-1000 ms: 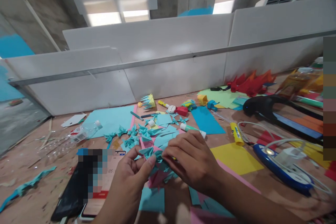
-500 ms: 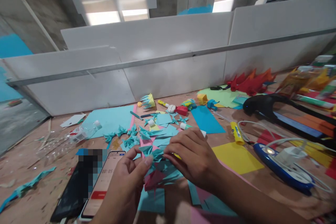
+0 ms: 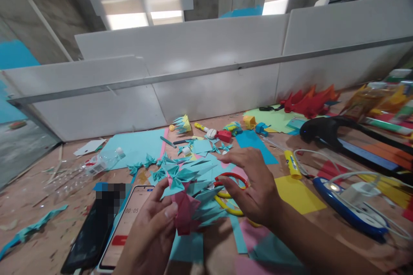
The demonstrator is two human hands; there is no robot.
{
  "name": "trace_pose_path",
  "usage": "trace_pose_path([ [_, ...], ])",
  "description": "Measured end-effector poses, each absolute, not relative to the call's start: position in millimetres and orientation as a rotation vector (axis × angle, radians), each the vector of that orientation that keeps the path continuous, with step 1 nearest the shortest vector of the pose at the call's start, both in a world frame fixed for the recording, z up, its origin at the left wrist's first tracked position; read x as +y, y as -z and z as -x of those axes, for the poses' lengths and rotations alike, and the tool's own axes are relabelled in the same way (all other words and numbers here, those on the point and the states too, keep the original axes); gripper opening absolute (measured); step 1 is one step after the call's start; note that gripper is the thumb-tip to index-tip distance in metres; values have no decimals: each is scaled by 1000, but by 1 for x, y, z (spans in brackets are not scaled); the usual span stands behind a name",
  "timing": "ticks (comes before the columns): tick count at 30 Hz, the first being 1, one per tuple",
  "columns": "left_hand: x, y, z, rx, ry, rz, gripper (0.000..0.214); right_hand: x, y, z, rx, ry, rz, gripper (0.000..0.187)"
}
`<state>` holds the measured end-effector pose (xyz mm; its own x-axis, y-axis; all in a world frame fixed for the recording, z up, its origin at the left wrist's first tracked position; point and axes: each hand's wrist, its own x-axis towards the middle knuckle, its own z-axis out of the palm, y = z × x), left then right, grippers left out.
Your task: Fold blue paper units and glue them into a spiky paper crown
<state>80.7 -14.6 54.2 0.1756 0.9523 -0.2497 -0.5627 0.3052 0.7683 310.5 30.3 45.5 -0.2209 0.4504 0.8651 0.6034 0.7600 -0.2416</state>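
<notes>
My left hand (image 3: 155,217) is closed round a paper piece: a pink folded body (image 3: 184,210) with teal spikes (image 3: 206,212) along its right side. On its top sits a teal folded paper star (image 3: 176,179), by my left fingertips. My right hand (image 3: 250,182) is spread, thumb and fingers apart, just right of the piece. Under it is a pair of scissors with a red handle loop (image 3: 235,175) and a yellow one (image 3: 229,208). The right thumb overlaps the red loop; I cannot tell whether it touches it. The blades are mostly hidden.
Left lie a phone with a timer (image 3: 127,219), a dark phone (image 3: 88,227) and a plastic bottle (image 3: 97,165). Several teal stars (image 3: 149,160) lie behind. To the right are a yellow glue stick (image 3: 292,164), yellow paper (image 3: 298,193) and a blue power strip (image 3: 348,210) with cables.
My right hand has moved right, off the paper piece, and its fingers have spread. The scissors' handles now show beneath it. The teal star on the piece has shifted slightly left and up.
</notes>
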Motion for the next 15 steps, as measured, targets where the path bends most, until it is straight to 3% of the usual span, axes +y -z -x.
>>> trace_pose_path([
  [4, -15, -47, -78, 871, -1187, -600, 71, 32, -46, -309, -1839, 126, 900, 25],
  [10, -24, -38, -76, 712, -1179, -658, 57, 17, -57, -283, -2237, 162, 603, 53],
  [15, -27, -28, -70, 513, -1097, -651, 55, 14, -50, -274, -2272, 165, 507, 47],
])
